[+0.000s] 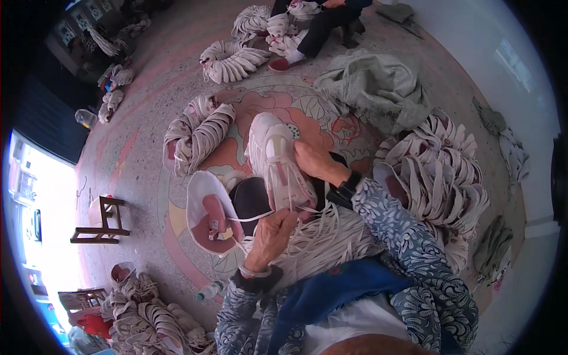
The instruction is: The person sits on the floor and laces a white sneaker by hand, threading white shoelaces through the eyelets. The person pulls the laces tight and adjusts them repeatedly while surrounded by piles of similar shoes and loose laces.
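The right hand (313, 161) is closed over the side of a white, laced shoe upper (278, 163), gripping it near its middle and holding it raised over the person's lap, toe end pointing away from the body. The left hand (272, 234) sits just below the upper, fingers curled and pinched on a thin white lace (251, 218) that runs from the upper's lower end out to the left. Beneath both hands a thick bundle of loose white laces (331, 239) lies across the lap, over a blue cloth (331, 290).

Just left of the left hand, a second white upper with a pink lining (207, 213) lies open side up on the patterned terrazzo floor (142, 165). Stacked rows of pale uppers (198, 133) lie further off toward the floor's far side, and a large heap of them (441, 171) lies at the person's right. A crumpled grey-green cloth (378, 89) lies beyond that heap. A small wooden stool (103, 220) stands well apart at the left, and a clear plastic bottle (210, 290) lies near the left elbow. Another seated person's legs (316, 32) show at the far edge.
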The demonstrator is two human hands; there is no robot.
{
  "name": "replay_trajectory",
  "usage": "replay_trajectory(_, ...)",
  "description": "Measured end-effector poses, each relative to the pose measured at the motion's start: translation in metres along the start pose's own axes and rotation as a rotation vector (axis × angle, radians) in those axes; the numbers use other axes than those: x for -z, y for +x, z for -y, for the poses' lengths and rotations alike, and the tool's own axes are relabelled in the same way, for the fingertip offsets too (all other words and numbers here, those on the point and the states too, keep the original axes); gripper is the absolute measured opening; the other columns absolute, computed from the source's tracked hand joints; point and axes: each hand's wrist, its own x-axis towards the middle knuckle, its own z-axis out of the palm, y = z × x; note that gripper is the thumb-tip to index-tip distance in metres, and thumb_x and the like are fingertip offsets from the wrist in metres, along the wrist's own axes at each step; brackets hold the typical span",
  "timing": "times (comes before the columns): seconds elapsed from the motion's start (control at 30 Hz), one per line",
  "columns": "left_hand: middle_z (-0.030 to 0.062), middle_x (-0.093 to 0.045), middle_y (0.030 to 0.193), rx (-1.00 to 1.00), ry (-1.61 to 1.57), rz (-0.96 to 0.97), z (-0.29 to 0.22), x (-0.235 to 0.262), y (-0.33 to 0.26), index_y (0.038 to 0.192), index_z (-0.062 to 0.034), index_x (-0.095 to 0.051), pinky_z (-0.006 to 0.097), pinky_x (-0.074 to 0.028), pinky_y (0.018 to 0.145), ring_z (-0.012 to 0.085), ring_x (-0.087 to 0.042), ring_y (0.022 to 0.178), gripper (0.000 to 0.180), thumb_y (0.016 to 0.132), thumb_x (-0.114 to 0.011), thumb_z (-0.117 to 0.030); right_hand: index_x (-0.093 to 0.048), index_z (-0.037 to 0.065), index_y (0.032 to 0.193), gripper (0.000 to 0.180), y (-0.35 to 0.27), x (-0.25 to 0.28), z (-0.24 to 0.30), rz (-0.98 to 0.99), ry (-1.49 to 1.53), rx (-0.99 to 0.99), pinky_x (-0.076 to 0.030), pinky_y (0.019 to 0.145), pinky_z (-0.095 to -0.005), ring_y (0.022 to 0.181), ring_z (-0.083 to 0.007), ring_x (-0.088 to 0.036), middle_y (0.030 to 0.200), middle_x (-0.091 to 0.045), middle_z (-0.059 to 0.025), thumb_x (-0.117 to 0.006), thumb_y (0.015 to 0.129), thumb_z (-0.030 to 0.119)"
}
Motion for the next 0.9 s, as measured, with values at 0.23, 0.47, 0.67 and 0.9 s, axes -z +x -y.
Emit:
replay_trajectory(0.23, 0.0040, -0.043, 0.059, 0.055, -0.126, 0.082, 0.014, -0.005, -0.007, 0.080, 0.0023, -0.059, 0.029, -0.036, 0.052, 0.0103, -0.035, 0.060, 0.034, 0.096, -0.056, -0.027, -0.058, 0.003, 0.102, 0.022, -0.029, 0.042, 0.050, -0.069, 0.152, 0.173, -0.050, 0.061, -0.0429, 0.072, -0.0354, -0.062, 0.089, -0.057, -0.0151, -0.057, 0.084, 0.016)
replay_trajectory(0.47, 0.0051, -0.040, 0.059, 0.060, -0.122, 0.065, 0.007, -0.007, -0.008, 0.077, 0.0035, -0.056, 0.032, -0.035, 0.052, 0.0112, -0.034, 0.060, 0.037, 0.097, -0.054, -0.028, -0.048, 0.003, 0.122, 0.044, -0.059, 0.031, 0.068, -0.025, -0.134, 0.135, -0.053, 0.055, -0.0386, 0.072, -0.0304, -0.063, 0.099, -0.049, -0.0125, -0.060, 0.081, 0.013)
replay_trajectory(0.67, 0.0065, -0.038, 0.055, 0.166, -0.200, 0.050, 0.010, -0.009, -0.019, 0.073, 0.0045, -0.052, 0.034, -0.034, 0.052, 0.0136, -0.033, 0.058, 0.041, 0.097, -0.052, -0.028, -0.044, -0.001, 0.126, 0.049, -0.057, 0.025, 0.070, 0.024, -0.130, 0.056, -0.055, 0.058, -0.0390, 0.073, -0.0331, -0.063, 0.100, -0.048, -0.0146, -0.060, 0.080, 0.010)
replay_trajectory(0.9, 0.0046, -0.036, 0.055, 0.112, -0.150, 0.168, 0.006, -0.011, -0.018, 0.071, 0.0035, -0.052, 0.035, -0.033, 0.049, 0.0131, -0.032, 0.057, 0.047, 0.098, -0.049, -0.035, -0.044, -0.002, 0.119, 0.044, -0.048, 0.024, 0.070, 0.049, -0.170, 0.073, -0.054, 0.053, -0.0421, 0.066, -0.0354, -0.064, 0.097, -0.049, -0.0172, -0.059, 0.080, 0.011)
